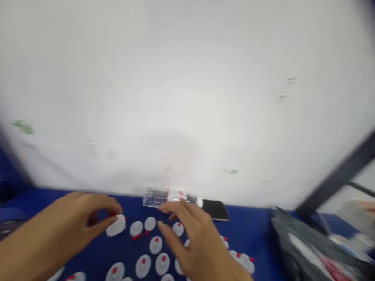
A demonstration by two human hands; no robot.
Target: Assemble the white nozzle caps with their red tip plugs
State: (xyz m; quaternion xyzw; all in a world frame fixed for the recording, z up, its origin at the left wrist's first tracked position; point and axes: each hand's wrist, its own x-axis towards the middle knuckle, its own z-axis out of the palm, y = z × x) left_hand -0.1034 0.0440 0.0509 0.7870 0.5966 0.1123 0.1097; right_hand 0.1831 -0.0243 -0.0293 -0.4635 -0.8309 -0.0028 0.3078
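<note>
My left hand (93, 212) pinches a white round piece with a red tip (116, 225) between thumb and fingers, just above the blue table (90, 253). My right hand (196, 230) hovers with thumb and fingers apart and nothing visible between them. Under and around it lie several more white discs with red tips, such as one white disc (156, 246) left of the thumb. Another white disc (150, 223) lies close to the thumb tip. My right hand covers some of the discs.
A clear plastic bottle (156, 197) lies on its side along the white wall (175, 97). Beside its cap is a dark phone (216, 210). At the right sits a dark plastic bag (307, 246), near a slanted dark post (340, 179). The picture is blurred.
</note>
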